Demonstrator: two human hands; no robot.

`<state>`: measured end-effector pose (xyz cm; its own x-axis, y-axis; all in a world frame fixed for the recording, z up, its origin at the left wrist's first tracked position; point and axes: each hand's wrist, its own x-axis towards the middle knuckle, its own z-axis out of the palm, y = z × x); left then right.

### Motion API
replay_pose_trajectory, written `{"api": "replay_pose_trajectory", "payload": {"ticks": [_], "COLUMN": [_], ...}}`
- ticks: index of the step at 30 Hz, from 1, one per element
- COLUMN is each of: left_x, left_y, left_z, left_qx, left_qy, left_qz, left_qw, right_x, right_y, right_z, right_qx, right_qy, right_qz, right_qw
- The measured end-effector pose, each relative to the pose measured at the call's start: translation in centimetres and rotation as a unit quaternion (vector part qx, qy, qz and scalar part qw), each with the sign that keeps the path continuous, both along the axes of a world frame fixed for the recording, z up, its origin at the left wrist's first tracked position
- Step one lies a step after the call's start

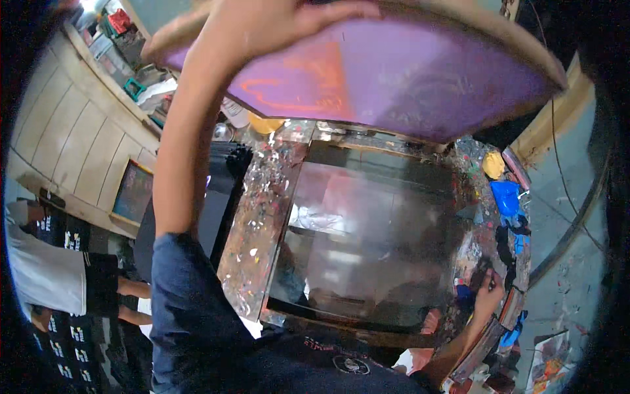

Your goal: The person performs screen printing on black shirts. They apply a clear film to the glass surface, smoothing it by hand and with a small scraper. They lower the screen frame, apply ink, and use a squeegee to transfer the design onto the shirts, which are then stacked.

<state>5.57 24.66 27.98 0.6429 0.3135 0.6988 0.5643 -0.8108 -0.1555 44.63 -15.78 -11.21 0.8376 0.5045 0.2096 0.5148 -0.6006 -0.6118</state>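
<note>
Raised at the top of the view is a screen printing frame (400,79) with purple mesh and an orange patch. My left hand (289,23) grips its upper edge, thumb along the rim. Below it lies a flat glass-topped platen (364,249) on a paint-spattered bench (259,203). At the platen's right, my right hand (489,289) has its fingers closed on a small dark object (484,269) that I cannot make out clearly.
Black stacked fabric (223,197) lies left of the platen. Yellow (493,164) and blue (505,197) items line the bench's right side. A person in a white top (46,276) stands far left near printed black shirts. A cable (554,164) hangs by the right wall.
</note>
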Motion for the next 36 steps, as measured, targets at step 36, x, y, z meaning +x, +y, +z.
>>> {"api": "replay_pose_trajectory", "payload": {"ticks": [36], "left_x": [-9.2], "left_y": [-21.0], "left_z": [-39.0], "left_qx": [-0.459], "left_qy": [0.171], "left_qz": [-0.010], "left_qw": [0.871], "right_x": [-22.5], "right_y": [7.5], "right_z": [1.4], "right_qx": [-0.169], "right_qy": [0.013], "right_qz": [0.457], "right_qw": [0.873]}}
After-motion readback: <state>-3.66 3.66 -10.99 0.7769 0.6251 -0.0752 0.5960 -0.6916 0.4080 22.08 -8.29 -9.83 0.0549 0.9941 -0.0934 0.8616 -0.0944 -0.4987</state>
